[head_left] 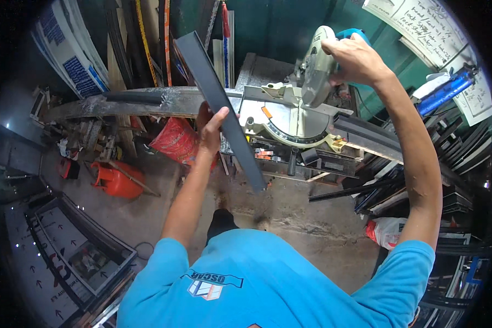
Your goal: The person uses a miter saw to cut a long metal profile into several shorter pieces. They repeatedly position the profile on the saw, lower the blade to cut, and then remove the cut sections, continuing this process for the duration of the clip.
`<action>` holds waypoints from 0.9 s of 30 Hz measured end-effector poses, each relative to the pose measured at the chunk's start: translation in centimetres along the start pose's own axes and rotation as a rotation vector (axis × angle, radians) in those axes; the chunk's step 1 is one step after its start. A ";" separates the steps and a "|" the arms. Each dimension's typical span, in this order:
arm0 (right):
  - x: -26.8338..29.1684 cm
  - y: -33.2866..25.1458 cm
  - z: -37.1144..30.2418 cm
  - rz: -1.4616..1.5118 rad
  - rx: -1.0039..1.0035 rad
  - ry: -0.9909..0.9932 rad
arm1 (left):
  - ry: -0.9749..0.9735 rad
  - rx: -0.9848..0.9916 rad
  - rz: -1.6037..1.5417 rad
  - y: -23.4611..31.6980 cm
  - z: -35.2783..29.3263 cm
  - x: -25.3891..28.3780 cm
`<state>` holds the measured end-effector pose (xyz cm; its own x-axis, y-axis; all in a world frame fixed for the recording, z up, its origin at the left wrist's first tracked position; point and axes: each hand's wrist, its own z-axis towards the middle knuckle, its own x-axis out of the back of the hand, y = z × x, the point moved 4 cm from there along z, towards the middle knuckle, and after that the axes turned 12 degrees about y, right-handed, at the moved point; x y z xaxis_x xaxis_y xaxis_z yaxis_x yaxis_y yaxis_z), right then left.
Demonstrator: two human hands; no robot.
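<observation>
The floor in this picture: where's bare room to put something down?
Bare concrete floor shows between the miter saw, blue shirt and plastic bag. Another patch lies between the red jug and left forearm. The right side is crowded with dark bars.

Dark profile (224, 104) is looking smooth, semi-matt; metal/plastic unclear. Saw turntable (283, 116), mid-counter (186, 103), is showing smooth, pale metal. Off counter's front edge, L side, orange jerrycan (115, 183) is looking like smooth plastic; flr (295, 221) is showing rough, matt concrete.
</observation>
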<state>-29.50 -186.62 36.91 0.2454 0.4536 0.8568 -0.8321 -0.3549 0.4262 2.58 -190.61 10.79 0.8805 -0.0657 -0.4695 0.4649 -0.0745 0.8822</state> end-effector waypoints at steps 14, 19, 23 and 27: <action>-2.1 2.8 -1.6 0.113 -0.079 0.109 | -0.024 0.063 0.165 -14.4 -7.4 -9.3; -1.1 -0.1 -1.2 0.127 -0.168 -0.022 | -0.065 -0.007 0.418 -18.8 -9.6 -9.3; -0.5 1.0 -0.3 0.150 -0.186 0.138 | -0.037 -0.070 0.503 -20.3 -10.9 -8.5; -1.3 1.8 -0.2 0.116 -0.174 0.123 | -0.022 -0.083 0.521 -19.3 -12.0 -9.2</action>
<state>-31.44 -187.64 36.52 0.0899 0.5181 0.8506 -0.9270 -0.2687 0.2616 -13.36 -176.64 -1.49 0.9951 -0.0939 0.0325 -0.0276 0.0529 0.9982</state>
